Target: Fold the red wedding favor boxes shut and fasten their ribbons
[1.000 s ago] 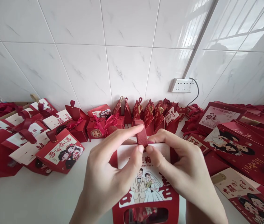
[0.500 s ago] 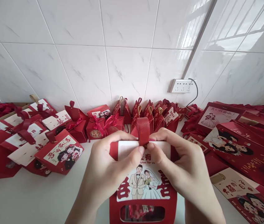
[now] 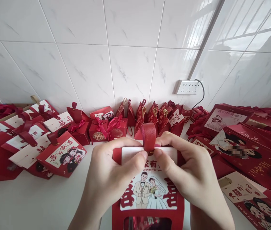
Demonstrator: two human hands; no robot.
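Tiled wall (image 3: 85, 25); windowed box (image 3: 149, 193) holds red packets (image 3: 147, 223).

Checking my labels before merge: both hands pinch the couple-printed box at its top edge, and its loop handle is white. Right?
Not quite: the loop handle is red, as the head view shows. The left hand and right hand do pinch the couple-printed box at its top edge.

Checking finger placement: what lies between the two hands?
In the head view, the red strap loop and, below it, the printed panel of the red box.
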